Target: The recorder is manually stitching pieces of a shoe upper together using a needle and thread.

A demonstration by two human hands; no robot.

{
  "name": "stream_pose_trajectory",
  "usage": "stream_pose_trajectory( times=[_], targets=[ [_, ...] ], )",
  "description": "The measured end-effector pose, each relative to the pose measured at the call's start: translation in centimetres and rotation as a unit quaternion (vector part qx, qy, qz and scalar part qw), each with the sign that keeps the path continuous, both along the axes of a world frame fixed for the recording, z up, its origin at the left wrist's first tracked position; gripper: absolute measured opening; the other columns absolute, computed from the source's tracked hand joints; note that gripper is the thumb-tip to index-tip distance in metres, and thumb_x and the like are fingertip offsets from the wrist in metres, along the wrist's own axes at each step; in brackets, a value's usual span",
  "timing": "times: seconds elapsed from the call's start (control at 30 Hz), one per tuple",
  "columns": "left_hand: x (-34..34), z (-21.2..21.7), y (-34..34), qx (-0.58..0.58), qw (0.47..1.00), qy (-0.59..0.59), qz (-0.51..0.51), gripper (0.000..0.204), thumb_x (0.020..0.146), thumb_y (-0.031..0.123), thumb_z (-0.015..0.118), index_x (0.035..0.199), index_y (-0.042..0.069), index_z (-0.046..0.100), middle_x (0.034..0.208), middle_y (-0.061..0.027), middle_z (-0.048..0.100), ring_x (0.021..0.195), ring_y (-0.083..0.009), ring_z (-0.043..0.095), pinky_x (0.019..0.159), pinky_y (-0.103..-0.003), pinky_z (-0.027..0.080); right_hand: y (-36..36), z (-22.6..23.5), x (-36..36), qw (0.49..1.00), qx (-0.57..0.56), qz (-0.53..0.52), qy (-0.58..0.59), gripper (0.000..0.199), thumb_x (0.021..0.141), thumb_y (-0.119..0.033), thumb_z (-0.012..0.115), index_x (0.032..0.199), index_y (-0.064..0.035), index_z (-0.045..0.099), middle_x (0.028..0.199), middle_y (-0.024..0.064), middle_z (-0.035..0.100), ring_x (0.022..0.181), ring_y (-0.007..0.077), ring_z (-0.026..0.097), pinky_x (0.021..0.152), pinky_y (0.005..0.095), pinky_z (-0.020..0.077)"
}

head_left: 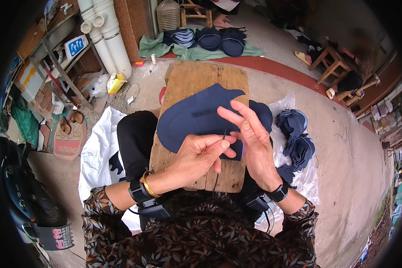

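Concrete yard floor; wooden board (196, 82) across the lap serves as bench. On the board lies a dark blue shoe upper (192, 118), flat. Left hand (194, 158), at the board's near edge, pinches a thin dark thread (224, 133) between thumb and forefinger. Right hand (252, 143), beside it, fingers spread, grips nothing visible. Right of the board: pile of similar uppers (297, 136) on a plastic sheet (283, 105). Judgement: stitching on this piece barely begun; no seam visible.
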State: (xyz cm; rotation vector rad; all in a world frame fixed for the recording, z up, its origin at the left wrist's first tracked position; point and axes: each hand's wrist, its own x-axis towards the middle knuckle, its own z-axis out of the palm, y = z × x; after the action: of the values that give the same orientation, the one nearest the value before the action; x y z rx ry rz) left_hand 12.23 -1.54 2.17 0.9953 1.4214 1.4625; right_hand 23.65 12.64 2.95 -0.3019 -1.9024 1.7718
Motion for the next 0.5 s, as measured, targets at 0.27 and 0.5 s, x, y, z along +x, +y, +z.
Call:
stream_pose_trajectory(
  times=[0.27,0.5],
  targets=[
    [-0.4,-1.2,-0.3,-0.001,0.996,-0.094,0.006,0.03,0.107,0.024,0.057,0.108,-0.002,0.071,0.09,-0.0039,0.072,0.072,-0.0091,0.071,0.058,-0.02,0.053,-2.6,-1.5,-1.4,0.995,-0.076,0.066,0.004,0.045,0.113,-0.031,0.037,0.151,-0.0086,0.043,0.141,0.0097,0.061,0.086,0.0052,0.059,0.074,0.0212,0.0518],
    [-1.1,-1.4,-0.4,0.012,0.998,-0.055,0.038,0.026,0.106,0.02,0.057,0.105,-0.002,0.071,0.085,-0.0056,0.071,0.071,-0.0099,0.067,0.062,-0.023,0.052,-2.2,-1.9,-2.3,0.996,-0.028,0.078,0.023,0.048,0.112,-0.035,0.039,0.154,-0.0101,0.041,0.14,0.0084,0.062,0.079,0.004,0.057,0.064,0.018,0.0477]
  ],
)
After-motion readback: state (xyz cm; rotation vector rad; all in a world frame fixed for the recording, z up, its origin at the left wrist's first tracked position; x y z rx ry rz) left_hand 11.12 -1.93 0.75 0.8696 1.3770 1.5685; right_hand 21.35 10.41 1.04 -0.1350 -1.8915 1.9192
